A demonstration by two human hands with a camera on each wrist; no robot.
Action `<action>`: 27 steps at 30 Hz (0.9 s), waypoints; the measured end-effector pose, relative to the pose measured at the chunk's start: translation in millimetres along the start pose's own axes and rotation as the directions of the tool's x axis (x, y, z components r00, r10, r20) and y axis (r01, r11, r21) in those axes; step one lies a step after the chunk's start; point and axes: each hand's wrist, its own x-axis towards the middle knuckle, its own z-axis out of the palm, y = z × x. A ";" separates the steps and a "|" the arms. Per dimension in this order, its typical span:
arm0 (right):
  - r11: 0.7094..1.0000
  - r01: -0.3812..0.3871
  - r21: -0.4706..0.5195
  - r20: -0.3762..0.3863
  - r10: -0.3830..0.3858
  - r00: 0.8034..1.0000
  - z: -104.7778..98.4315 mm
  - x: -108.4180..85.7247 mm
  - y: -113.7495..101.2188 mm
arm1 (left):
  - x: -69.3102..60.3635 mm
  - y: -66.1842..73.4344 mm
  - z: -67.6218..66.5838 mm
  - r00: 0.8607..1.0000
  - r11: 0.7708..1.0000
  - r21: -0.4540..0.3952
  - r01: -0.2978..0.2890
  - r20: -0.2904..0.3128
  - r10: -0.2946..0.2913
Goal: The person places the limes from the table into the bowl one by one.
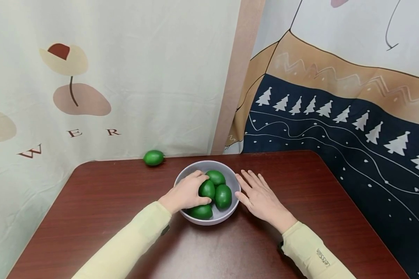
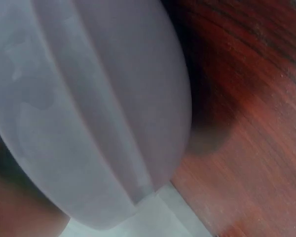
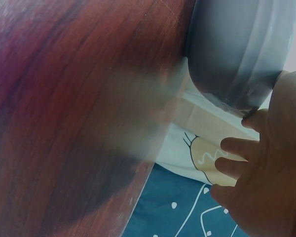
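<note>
A grey-lavender bowl stands on the table with several smooth green limes in it. My left hand reaches over the bowl's left rim, its thumb and fingers curled round one lime. In the left wrist view the bowl's outer wall hides most of that hand. Beside the right rim, my right hand is spread with straight fingers, its fingertips at the bowl's side. The right wrist view has those fingers close against the bowl. Another lime lies at the table's back edge, left of the bowl.
The dark red wooden table ends at a pale printed curtain behind. To the right hangs a navy cloth with white trees. Both forearms wear pale yellow sleeves.
</note>
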 end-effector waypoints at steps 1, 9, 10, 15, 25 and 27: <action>1.000 -0.002 0.001 0.002 0.002 1.000 -0.1 0.0 -0.1 | 0.0 0.5 0.6 1.000 1.000 0.000 0.006 -0.001 -0.006; 1.000 -0.003 0.003 0.001 0.003 1.000 -1.3 0.1 -1.1 | -0.7 4.8 2.0 0.997 0.997 -0.034 0.074 0.020 -0.073; 1.000 -0.003 0.001 -0.001 0.003 1.000 -1.3 0.1 -1.2 | -0.7 5.1 2.2 0.997 0.996 -0.035 0.079 0.022 -0.078; 1.000 0.000 -0.001 0.000 0.000 1.000 -0.8 0.2 -1.6 | -1.3 4.8 4.1 0.996 0.996 -0.023 0.084 0.032 -0.083; 1.000 -0.006 0.005 -0.001 0.006 1.000 0.7 -0.2 -0.6 | -9.1 0.2 0.3 0.999 0.999 -0.024 0.048 -0.006 -0.048; 1.000 -0.005 0.006 -0.001 0.005 1.000 0.4 -0.1 -0.9 | -11.8 -2.8 -1.6 0.999 0.999 -0.028 0.034 -0.035 -0.035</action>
